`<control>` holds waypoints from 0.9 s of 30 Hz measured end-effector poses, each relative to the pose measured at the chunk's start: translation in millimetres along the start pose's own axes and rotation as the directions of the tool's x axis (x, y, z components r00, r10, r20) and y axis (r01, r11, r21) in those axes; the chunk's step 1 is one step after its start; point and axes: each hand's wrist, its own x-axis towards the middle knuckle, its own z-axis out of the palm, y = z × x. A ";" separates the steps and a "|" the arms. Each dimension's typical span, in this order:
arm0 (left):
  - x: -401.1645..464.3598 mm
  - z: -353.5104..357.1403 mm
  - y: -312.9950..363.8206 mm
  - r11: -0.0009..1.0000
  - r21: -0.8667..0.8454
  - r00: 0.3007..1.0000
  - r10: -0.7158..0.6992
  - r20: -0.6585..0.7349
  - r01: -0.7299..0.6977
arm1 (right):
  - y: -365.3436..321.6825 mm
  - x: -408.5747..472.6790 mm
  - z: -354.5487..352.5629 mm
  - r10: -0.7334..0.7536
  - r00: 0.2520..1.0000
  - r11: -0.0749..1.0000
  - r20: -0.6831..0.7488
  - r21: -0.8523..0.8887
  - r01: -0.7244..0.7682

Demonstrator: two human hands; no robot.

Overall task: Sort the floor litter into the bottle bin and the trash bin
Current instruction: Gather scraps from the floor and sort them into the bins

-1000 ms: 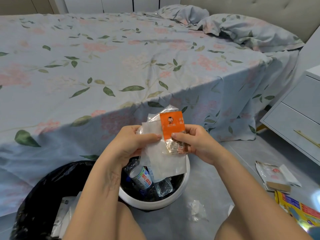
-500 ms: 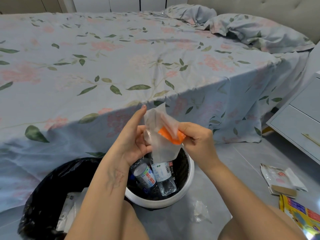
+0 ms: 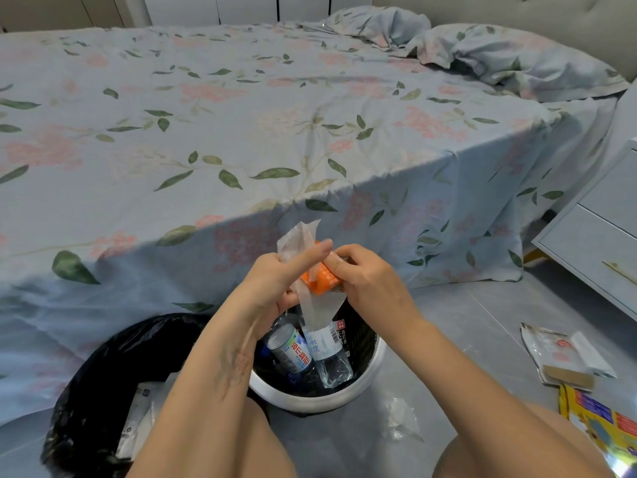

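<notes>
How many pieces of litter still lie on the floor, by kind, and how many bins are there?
Clear plastic scrap: 1
White and silver packets: 1 pile, number unclear
Colourful yellow packet: 1
Bins: 2, the black-bag bin and the white-rimmed bin
Total: 5
</notes>
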 end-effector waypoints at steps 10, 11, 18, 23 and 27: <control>-0.5 -27.1 -3.9 0.996 0.065 0.979 0.074 -0.189 -0.063 | -34.3 -3.6 -3.1 0.222 0.921 0.696 0.319 0.610 -0.379; -0.9 -34.1 -3.7 0.996 0.058 0.982 0.078 -0.174 -0.069 | -35.1 -1.8 -4.5 0.259 0.898 0.633 0.355 0.640 -0.436; -30.1 -142.5 -38.5 0.995 0.098 0.965 0.022 -0.262 0.004 | -32.6 -2.0 -0.6 0.356 0.660 0.470 0.661 0.484 -0.738; -37.8 -215.3 -90.3 0.893 0.320 0.844 -0.109 -0.526 0.315 | -24.7 -10.7 10.4 0.368 0.577 0.493 0.729 0.373 -0.786; -14.7 -241.4 -124.4 0.744 0.418 0.791 -0.239 -0.563 0.522 | -19.0 -18.3 17.4 0.372 0.543 0.559 0.753 0.286 -0.779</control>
